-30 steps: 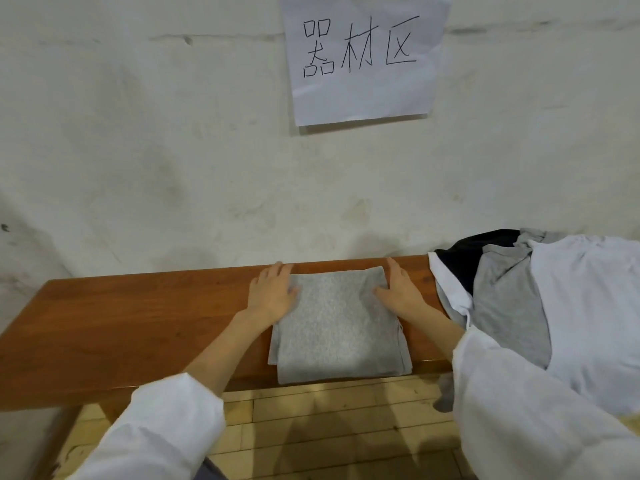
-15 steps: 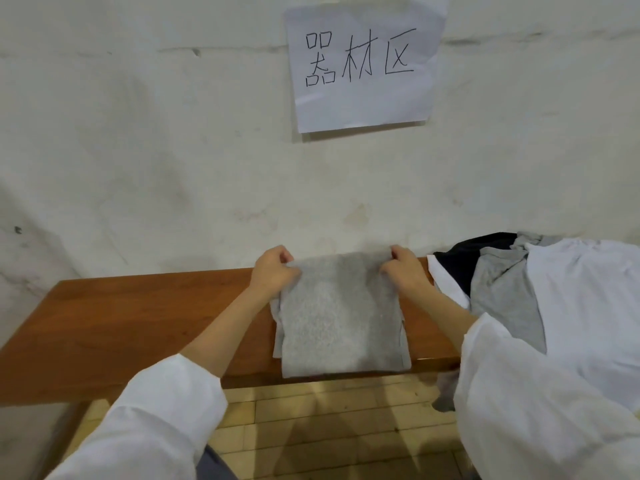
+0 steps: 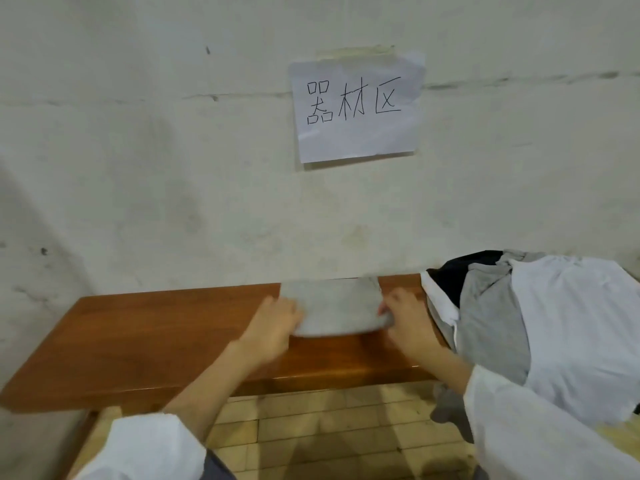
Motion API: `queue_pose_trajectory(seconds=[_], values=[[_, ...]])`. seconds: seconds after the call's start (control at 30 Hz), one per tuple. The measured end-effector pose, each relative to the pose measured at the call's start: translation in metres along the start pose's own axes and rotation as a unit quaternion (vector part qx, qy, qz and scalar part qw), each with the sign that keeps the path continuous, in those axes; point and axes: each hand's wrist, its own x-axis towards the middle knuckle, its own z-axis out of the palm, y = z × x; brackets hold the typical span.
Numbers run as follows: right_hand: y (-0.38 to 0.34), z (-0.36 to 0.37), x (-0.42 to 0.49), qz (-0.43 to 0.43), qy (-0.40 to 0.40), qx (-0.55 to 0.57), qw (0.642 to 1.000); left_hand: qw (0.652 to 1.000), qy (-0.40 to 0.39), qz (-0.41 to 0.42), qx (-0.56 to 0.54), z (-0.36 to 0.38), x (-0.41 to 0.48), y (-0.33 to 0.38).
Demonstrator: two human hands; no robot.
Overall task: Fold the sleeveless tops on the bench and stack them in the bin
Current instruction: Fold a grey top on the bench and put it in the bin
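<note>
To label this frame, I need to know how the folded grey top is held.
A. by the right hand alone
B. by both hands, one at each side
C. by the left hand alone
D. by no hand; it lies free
B: the left hand holds the left side of the grey top and the right hand holds its right side, over the bench.

The table [image 3: 138, 334] is bearing a clothes heap [image 3: 571, 323] just right of the right hand [image 3: 405, 322]. A folded top [image 3: 336, 310] is being gripped between it and the left hand [image 3: 273, 325], over the table's far side, contact blurred.
</note>
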Motion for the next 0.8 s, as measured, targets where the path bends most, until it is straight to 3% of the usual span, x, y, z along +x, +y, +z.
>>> queue_pose_trajectory(seconds=[0.1,0.23,0.33,0.43,0.53,0.63,0.8], values=[[0.008,0.034,-0.032,-0.02,-0.105,-0.02,0.994,0.989,-0.143,0.034,0.006,0.043,-0.03,0.013],[0.015,0.029,-0.026,-0.007,-0.106,0.037,0.994,0.973,-0.171,-0.004,-0.153,0.036,-0.024,0.005],[0.017,0.027,-0.001,0.087,-0.045,0.141,0.985,0.961,-0.089,-0.11,-0.238,0.038,-0.004,-0.011],[0.016,0.037,0.033,0.148,-0.02,0.197,0.969,0.948,0.006,-0.226,-0.226,0.056,0.026,-0.03],[0.01,0.049,0.059,0.169,0.008,0.203,0.964,0.908,-0.013,-0.319,-0.271,0.071,0.055,-0.043],[0.009,0.062,0.071,0.191,0.033,0.205,0.959,0.878,-0.021,-0.36,-0.315,0.085,0.07,-0.047],[0.006,0.075,0.062,0.178,0.108,0.243,0.948,0.848,0.068,-0.367,-0.376,0.093,0.069,-0.043]])
